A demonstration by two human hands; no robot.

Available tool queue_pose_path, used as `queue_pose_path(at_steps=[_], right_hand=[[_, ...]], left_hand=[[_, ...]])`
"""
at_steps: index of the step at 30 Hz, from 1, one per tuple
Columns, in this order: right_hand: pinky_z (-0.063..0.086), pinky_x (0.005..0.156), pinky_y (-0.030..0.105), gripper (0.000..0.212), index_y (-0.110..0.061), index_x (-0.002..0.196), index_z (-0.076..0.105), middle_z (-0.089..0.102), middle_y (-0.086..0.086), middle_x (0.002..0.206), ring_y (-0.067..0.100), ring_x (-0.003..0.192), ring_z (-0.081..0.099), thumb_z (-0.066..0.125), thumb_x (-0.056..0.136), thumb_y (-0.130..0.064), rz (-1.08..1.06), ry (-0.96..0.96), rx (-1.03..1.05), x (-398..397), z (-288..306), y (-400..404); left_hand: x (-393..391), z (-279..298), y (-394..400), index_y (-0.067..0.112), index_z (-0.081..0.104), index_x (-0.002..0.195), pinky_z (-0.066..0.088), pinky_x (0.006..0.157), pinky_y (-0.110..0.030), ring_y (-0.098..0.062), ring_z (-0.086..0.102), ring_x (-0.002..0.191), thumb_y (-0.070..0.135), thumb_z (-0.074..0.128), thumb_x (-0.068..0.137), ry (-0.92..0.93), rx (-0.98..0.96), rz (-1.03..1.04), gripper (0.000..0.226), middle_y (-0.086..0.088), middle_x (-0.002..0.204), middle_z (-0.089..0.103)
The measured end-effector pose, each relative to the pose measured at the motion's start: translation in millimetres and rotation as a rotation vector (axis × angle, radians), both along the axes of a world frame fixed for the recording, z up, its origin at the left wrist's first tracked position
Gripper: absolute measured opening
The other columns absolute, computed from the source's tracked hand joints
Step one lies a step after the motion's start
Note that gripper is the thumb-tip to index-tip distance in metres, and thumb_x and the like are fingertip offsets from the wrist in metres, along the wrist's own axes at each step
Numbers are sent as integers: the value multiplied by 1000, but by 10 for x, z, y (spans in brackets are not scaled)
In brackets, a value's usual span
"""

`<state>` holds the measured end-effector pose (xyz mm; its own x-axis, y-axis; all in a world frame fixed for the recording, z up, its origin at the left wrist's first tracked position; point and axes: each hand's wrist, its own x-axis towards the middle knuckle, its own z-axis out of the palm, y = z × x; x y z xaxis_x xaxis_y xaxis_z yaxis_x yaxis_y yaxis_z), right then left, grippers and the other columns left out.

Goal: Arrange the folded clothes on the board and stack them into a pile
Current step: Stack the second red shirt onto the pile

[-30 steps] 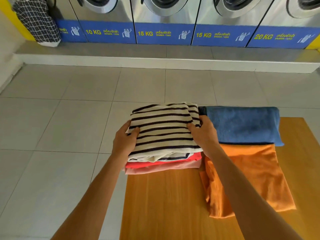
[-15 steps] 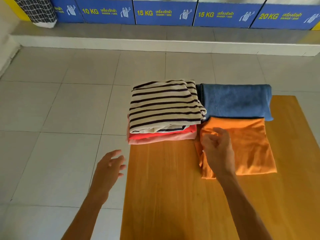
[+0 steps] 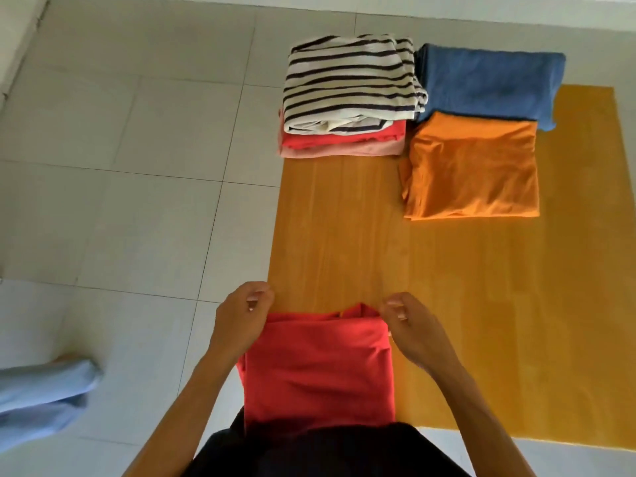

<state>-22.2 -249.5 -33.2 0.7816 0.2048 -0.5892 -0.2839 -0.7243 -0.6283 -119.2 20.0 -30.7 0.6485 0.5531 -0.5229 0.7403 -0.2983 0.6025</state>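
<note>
A folded red garment (image 3: 320, 370) lies at the near edge of the wooden board (image 3: 447, 304). My left hand (image 3: 241, 321) pinches its far left corner and my right hand (image 3: 409, 325) pinches its far right corner. At the board's far left stands a pile: a striped top (image 3: 351, 80) over a red piece (image 3: 344, 137) and a pink piece (image 3: 344, 150). To its right lies a folded blue garment (image 3: 488, 84), and in front of that a folded orange garment (image 3: 471, 170).
Grey floor tiles (image 3: 120, 166) surround the board on the left and beyond. A light blue cloth (image 3: 41, 397) lies on the floor at the near left. A dark garment (image 3: 327, 452) fills the bottom edge of the view.
The view tilted down toward me. Both hands left the striped pile and the orange garment, drew back to the near edge, and took hold of a red garment.
</note>
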Motion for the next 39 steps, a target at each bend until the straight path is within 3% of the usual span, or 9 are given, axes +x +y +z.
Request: queue_pose_path(at_steps=[4, 7, 10, 16, 18, 23, 30, 35, 39], right_hand=[[51, 89, 33, 36, -17, 108, 66, 71, -3, 109, 15, 101, 66, 62, 93, -49, 110, 42, -101, -259, 65, -101], [54, 84, 41, 45, -12, 101, 68, 71, 2, 102, 22, 94, 68, 66, 88, -55, 186, 112, -155, -420, 82, -147], [56, 87, 45, 36, -13, 104, 73, 75, 3, 101, 22, 93, 71, 72, 86, -45, 119, 200, -11, -553, 56, -145], [55, 69, 25, 18, -26, 99, 75, 79, -7, 96, 11, 88, 74, 72, 88, -40, -71, 216, 204, -617, 11, -107], [56, 70, 27, 17, -29, 101, 72, 77, -6, 100, 12, 89, 73, 68, 90, -41, -131, 174, 242, -636, -29, -95], [55, 69, 26, 25, -29, 105, 68, 74, -9, 99, 11, 90, 71, 63, 92, -50, -305, 166, 309, -644, -101, -61], [58, 79, 37, 47, -24, 121, 55, 66, -3, 111, 16, 97, 67, 56, 91, -61, -291, 136, 248, -634, -194, 61], [61, 75, 40, 23, -28, 106, 65, 72, 4, 104, 21, 92, 70, 57, 97, -48, -338, 73, 315, -470, -157, 138], [59, 81, 49, 28, -21, 106, 69, 74, 8, 100, 24, 90, 69, 59, 97, -45, -414, 66, 318, -271, -120, 217]], left_hand=[[-347, 29, -118, 21, 53, 135, 48, 96, -36, -24, 58, 121, 57, 60, 87, 76, 63, 25, 61, -5, 135, 60], [-615, 48, -175, 18, 37, 148, 45, 102, -48, -31, 55, 128, 74, 61, 73, 309, -225, 33, 97, -9, 147, 50], [-812, 9, -288, 14, 55, 133, 52, 91, -42, -28, 64, 107, 69, 69, 70, 284, -289, 31, 84, -9, 128, 65], [-780, -43, -547, 8, 60, 114, 49, 87, -41, -33, 64, 101, 45, 66, 87, 50, 160, 55, 47, -12, 109, 68], [-734, -32, -609, 10, 59, 113, 49, 87, -42, -31, 62, 101, 46, 62, 90, -34, 241, 34, 43, -10, 107, 66], [-597, -69, -575, 13, 55, 126, 50, 92, -44, -29, 61, 106, 60, 45, 93, -41, -96, 179, 58, -7, 116, 63], [-461, -128, -406, 7, 62, 117, 51, 96, -51, -32, 64, 101, 52, 32, 101, -67, -58, 150, 56, -14, 110, 68], [-262, -135, -324, 9, 59, 126, 49, 99, -53, -32, 63, 107, 55, 32, 100, -87, -105, 200, 59, -13, 118, 66], [-52, -148, -240, 13, 57, 131, 50, 98, -52, -30, 61, 110, 60, 31, 98, -114, -176, 253, 62, -10, 122, 64]])
